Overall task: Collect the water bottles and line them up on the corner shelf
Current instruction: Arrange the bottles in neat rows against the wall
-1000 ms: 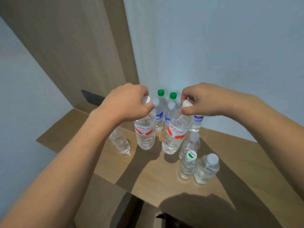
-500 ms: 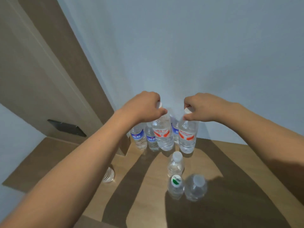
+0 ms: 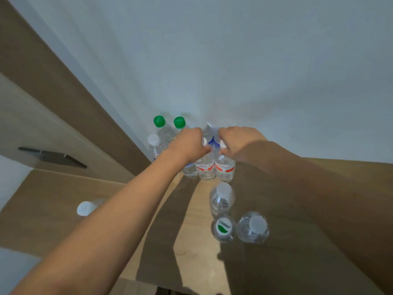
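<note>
Two clear bottles with red labels stand side by side near the wall on the wooden corner shelf [image 3: 191, 241]. My left hand [image 3: 188, 143] grips the cap of the left red-label bottle [image 3: 204, 167]. My right hand [image 3: 238, 141] grips the cap of the right red-label bottle [image 3: 225, 168]. Behind them stand two green-capped bottles [image 3: 159, 122] [image 3: 179, 122] and several blue-label bottles, partly hidden by my hands. Closer to me stand three small bottles [image 3: 222, 199] [image 3: 223, 227] [image 3: 253, 227]. One more bottle [image 3: 85, 208] shows under my left forearm.
A pale wall rises behind the shelf. A wooden panel [image 3: 53, 92] with a dark slot [image 3: 52, 159] runs along the left side. The shelf's front edge lies at the bottom of the view.
Both hands carried the two red-label bottles away from me toward the wall and set them beside the back bottles. The view has tipped to look more steeply down.
</note>
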Demonstrator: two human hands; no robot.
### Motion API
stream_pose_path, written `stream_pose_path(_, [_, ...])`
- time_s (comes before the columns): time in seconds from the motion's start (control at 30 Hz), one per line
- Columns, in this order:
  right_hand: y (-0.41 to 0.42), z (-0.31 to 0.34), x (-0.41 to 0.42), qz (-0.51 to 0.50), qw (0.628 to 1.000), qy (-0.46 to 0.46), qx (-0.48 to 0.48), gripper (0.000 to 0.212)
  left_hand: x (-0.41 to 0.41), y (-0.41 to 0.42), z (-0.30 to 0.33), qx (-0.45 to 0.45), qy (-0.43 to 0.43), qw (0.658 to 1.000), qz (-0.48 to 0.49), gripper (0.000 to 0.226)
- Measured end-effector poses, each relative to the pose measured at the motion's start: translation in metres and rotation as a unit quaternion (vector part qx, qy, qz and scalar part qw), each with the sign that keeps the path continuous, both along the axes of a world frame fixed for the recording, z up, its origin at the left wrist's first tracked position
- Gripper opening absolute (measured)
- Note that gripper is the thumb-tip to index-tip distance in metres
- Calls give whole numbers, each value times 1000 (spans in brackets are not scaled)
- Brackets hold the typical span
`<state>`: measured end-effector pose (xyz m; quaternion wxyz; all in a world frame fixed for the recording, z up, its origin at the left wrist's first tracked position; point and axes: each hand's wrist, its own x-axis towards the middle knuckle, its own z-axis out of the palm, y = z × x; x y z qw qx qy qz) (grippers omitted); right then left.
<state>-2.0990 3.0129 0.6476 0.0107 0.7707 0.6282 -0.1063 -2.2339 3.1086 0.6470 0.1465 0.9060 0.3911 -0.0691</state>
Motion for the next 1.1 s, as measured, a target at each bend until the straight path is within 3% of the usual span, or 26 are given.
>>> stream_pose_path(0.1, [-10, 8, -5, -26, 999, 19, -37, 48, -27, -10, 25, -20, -40, 998, 40, 50])
stream_pose_path(0.23, [-25, 31, -24, -37, 997, -2, -64, 48, -122, -23, 62, 63, -137, 978, 144, 25])
stream_pose_path(0.37, [-30, 54, -62, 17, 997, -27, -77, 45, -224, -23, 68, 93, -7, 967, 237, 28])
stream_pose_path(0.5, [-26, 55, -98, 23, 975, -58, -215, 57, -267, -22, 44, 20, 106, 955, 277, 53])
stream_pose_path(0.6, [-29, 55, -120, 17, 951, -97, -293, 47, -272, -26, 19, -8, 109, 958, 265, 51])
stream_pose_path(0.67, [-33, 52, -126, -6, 942, -114, -315, 32, -275, -26, 7, 9, 86, 962, 260, 39])
stream_pose_path(0.73, [-34, 45, -121, -32, 938, -98, -332, 32, -278, -24, 1, 33, 59, 965, 254, 31])
stream_pose_path(0.97, [-17, 49, -109, 27, 990, -59, -122, 28, -266, -20, 14, 82, 42, 983, 159, 24])
stream_pose_path(1.1, [3, 59, -112, 34, 996, -28, -74, 32, -237, -11, 27, 94, 4, 991, 100, 27])
